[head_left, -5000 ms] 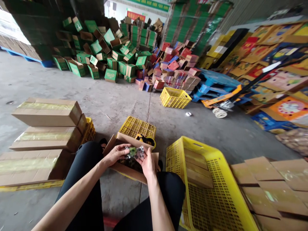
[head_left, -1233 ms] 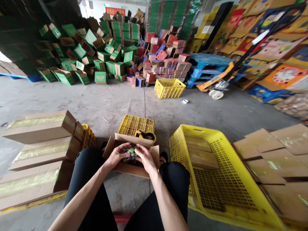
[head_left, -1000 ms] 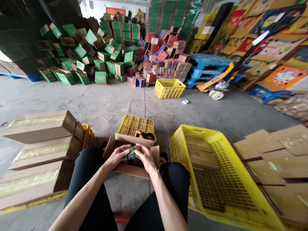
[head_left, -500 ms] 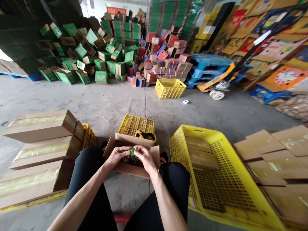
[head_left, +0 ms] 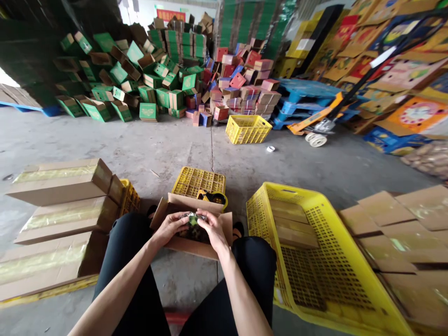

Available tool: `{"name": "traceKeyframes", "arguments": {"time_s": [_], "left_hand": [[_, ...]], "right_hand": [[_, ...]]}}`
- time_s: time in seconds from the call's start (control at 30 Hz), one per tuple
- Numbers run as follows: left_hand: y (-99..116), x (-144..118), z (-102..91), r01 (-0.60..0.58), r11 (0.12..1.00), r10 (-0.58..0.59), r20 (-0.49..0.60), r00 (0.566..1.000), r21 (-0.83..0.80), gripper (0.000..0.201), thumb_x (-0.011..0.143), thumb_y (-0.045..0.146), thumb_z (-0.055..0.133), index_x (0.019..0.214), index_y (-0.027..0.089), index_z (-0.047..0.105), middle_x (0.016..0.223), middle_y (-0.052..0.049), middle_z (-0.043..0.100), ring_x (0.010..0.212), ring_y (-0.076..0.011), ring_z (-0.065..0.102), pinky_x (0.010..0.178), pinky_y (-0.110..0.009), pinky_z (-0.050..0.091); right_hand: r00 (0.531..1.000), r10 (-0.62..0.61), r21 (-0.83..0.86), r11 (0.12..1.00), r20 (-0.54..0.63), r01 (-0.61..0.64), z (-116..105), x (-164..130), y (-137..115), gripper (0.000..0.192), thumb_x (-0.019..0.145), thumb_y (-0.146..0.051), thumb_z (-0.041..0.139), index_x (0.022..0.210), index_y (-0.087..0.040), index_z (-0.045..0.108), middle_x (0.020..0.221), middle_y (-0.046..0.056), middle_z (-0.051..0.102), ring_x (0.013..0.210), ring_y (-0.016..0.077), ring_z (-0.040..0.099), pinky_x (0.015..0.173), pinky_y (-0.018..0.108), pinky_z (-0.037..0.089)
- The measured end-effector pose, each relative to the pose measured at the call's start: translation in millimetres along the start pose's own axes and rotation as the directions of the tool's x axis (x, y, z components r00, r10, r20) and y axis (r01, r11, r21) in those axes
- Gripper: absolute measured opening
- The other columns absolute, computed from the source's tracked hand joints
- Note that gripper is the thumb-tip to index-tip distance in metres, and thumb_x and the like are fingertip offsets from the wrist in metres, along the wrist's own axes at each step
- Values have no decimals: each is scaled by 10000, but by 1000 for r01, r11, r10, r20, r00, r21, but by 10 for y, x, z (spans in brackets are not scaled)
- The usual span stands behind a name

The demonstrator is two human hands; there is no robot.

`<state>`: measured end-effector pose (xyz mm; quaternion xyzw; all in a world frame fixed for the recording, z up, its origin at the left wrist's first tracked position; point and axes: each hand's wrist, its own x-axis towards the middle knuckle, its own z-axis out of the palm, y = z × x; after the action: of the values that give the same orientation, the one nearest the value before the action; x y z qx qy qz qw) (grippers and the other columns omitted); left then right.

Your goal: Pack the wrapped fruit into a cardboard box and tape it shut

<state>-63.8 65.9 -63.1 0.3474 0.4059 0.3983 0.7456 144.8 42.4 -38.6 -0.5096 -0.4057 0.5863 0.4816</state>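
Between my knees stands an open cardboard box (head_left: pixel 192 248) with its flaps up. Dark, mottled contents lie inside, too small and shaded to name. Just above them, my left hand (head_left: pixel 172 227) and my right hand (head_left: pixel 213 229) both grip a small green item in shiny clear wrapping (head_left: pixel 192 220), one at each side. The fingers of both hands are bent around its ends. Behind the box, a black-and-yellow tape dispenser (head_left: pixel 212 196) rests on or against an overturned yellow crate (head_left: pixel 199 179).
Taped cartons (head_left: pixel 63 182) are stacked at left. To the right, a large yellow crate (head_left: pixel 304 191) holds some cartons, with more taped cartons (head_left: pixel 402 228) beyond it. Farther off are a smaller yellow crate (head_left: pixel 248 129), a tape roll (head_left: pixel 270 149), a pallet jack (head_left: pixel 317 123) and heaped green boxes (head_left: pixel 149 111).
The green item has turned slightly in my fingers, showing more of its shiny wrapping. Both hands stay over the box, with small finger shifts.
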Motion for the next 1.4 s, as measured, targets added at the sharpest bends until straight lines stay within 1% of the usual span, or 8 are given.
{"name": "traceKeyframes", "arguments": {"time_s": [0.13, 0.27, 0.43, 0.73, 0.87, 0.97, 1.13, 1.4], "left_hand": [[-8, 13, -19, -44, 999, 45, -52, 998, 19, 542, 709, 426, 984, 1164, 174, 832, 1222, -138, 809, 1157, -323, 741, 1001, -411, 582], [0, 7, -18, -84, 995, 87, -56, 995, 51, 604, 689, 393, 992, 1220, 170, 811, 1185, -126, 822, 1071, -306, 765, 1001, -426, 578], [28, 4, -5, -162, 985, 163, -14, 986, 63, 657, 687, 251, 970, 1312, 201, 774, 1324, -125, 778, 1241, -330, 708, 1135, -449, 497], [-25, -12, 1, -117, 992, 121, 86, 989, -51, 1095, 629, 137, 970, 1590, 407, 519, 1777, -67, 311, 1540, -376, 441, 1172, -422, 471], [-59, 10, -1, -42, 998, 41, -19, 999, -56, 919, 727, 364, 978, 1548, 298, 571, 1556, -148, 596, 1336, -337, 641, 1089, -442, 545], [-47, 20, -6, -1, 1000, -1, -74, 997, -26, 667, 746, 493, 956, 1294, 182, 737, 1263, -152, 754, 1119, -295, 736, 961, -421, 615], [12, 1, -5, -50, 998, 54, -140, 989, 36, 530, 681, 565, 966, 949, 151, 774, 970, -85, 787, 855, -221, 750, 795, -348, 636], [6, 12, -28, -101, 991, 114, -144, 983, 93, 541, 702, 600, 933, 986, 159, 799, 1064, -101, 804, 962, -237, 753, 870, -342, 615]], "right_hand": [[999, 43, 128, 991, 16, -45, 6, 19, 13, 532, 732, -295, 703, 1258, -338, 776, 1400, 21, 716, 1390, 297, 577, 1133, 450, 490], [996, 84, 242, 967, 6, -83, 16, 13, 1, 521, 792, -382, 696, 1307, -320, 744, 1465, 57, 666, 1397, 315, 578, 1046, 468, 563], [988, 157, 230, 961, 12, -155, 41, -50, -18, 597, 751, -357, 826, 1337, -348, 712, 1477, 61, 656, 1333, 316, 638, 992, 449, 608], [997, 73, 94, 993, -25, -70, 17, -6, 40, 597, 711, -255, 755, 1307, -292, 732, 1316, 38, 742, 1039, 225, 724, 814, 307, 587], [998, 26, 49, 999, -49, -24, 2, 16, 67, 540, 702, -235, 703, 1236, -294, 752, 1338, 22, 737, 1067, 229, 713, 807, 296, 583], [999, 16, 10, 1000, -31, -16, 0, 17, 75, 528, 698, -230, 679, 1215, -303, 759, 1372, 17, 728, 1184, 252, 690, 871, 316, 592], [1000, 17, 39, 999, 23, -18, 14, 17, 62, 629, 742, -246, 669, 1367, -321, 699, 1496, 32, 672, 1373, 266, 621, 1054, 380, 561], [990, 127, 90, 988, -53, -122, 10, 9, 70, 685, 782, -238, 609, 1465, -300, 610, 1439, 61, 709, 1311, 249, 678, 1066, 381, 574]]}}
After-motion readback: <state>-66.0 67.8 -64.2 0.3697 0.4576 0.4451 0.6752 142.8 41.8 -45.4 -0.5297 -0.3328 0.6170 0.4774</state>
